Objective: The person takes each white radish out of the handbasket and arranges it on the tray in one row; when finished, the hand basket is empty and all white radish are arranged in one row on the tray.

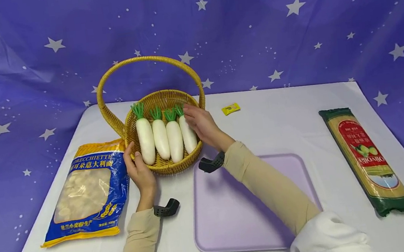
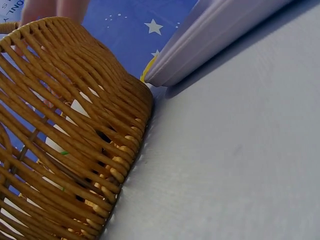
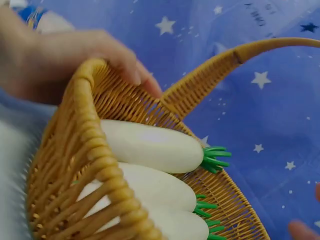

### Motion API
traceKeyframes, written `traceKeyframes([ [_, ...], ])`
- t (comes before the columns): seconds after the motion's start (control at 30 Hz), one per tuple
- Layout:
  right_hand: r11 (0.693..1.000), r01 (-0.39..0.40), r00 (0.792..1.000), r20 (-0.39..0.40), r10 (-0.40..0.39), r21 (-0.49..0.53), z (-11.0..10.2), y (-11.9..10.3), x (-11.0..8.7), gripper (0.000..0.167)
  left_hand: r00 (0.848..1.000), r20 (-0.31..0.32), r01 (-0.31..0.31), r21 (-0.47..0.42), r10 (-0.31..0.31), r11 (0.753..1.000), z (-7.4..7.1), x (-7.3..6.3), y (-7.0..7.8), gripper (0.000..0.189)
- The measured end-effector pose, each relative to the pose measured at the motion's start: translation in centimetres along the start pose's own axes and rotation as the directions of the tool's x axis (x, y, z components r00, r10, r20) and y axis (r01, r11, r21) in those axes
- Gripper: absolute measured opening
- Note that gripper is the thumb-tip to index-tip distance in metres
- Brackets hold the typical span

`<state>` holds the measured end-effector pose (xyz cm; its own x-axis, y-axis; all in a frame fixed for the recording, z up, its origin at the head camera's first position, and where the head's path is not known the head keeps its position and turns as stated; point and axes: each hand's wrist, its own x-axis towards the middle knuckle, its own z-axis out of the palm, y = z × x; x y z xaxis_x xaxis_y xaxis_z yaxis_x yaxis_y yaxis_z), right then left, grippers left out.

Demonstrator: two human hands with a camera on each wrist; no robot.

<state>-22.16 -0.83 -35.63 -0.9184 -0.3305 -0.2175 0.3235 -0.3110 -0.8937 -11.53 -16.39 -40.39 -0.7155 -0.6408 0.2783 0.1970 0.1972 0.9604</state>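
A wicker basket with a tall arched handle holds several white radishes with green tops, lying side by side. My left hand grips the basket's left rim, its thumb on the inner side; the right wrist view also catches this hand at the rim. Over the basket's right side is my right hand, its fingers extended by the top of the rightmost radish. Whether they touch it is hard to tell. Only fingertips of it show at the right wrist view's edge.
A blue and yellow pasta bag lies against the basket's left. A lilac tray lies in front, under my right forearm. A small yellow packet is behind right, and a spaghetti pack lies at the far right.
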Motion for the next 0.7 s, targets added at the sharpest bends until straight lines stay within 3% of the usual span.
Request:
traceKeyframes([
  [0.1,0.976,-0.048,0.995,-0.095,0.028,-0.212,0.7,0.2,0.7,0.052,1.000,-0.004,0.000,-0.002,0.000,1.000,0.0,-0.1,0.0,0.037],
  [0.23,0.904,-0.158,0.983,-0.149,0.106,-0.398,1.2,0.3,1.3,0.060,1.000,-0.004,-0.002,-0.001,0.002,1.000,0.1,-0.2,-0.1,0.037],
  [0.4,0.854,-0.230,0.973,-0.136,0.187,-0.467,1.3,0.4,1.3,0.066,1.000,-0.005,-0.008,-0.001,0.008,1.000,0.2,-0.2,-0.1,0.036],
  [0.57,0.806,-0.217,0.976,-0.115,0.185,-0.550,1.5,0.4,1.2,0.072,1.000,-0.006,-0.023,0.002,0.023,1.000,0.2,-0.1,-0.1,0.036],
  [0.7,0.791,-0.213,0.977,-0.110,0.183,-0.573,1.5,0.4,1.1,0.076,1.000,-0.005,-0.023,0.009,0.023,1.000,0.2,-0.1,-0.1,0.036],
])
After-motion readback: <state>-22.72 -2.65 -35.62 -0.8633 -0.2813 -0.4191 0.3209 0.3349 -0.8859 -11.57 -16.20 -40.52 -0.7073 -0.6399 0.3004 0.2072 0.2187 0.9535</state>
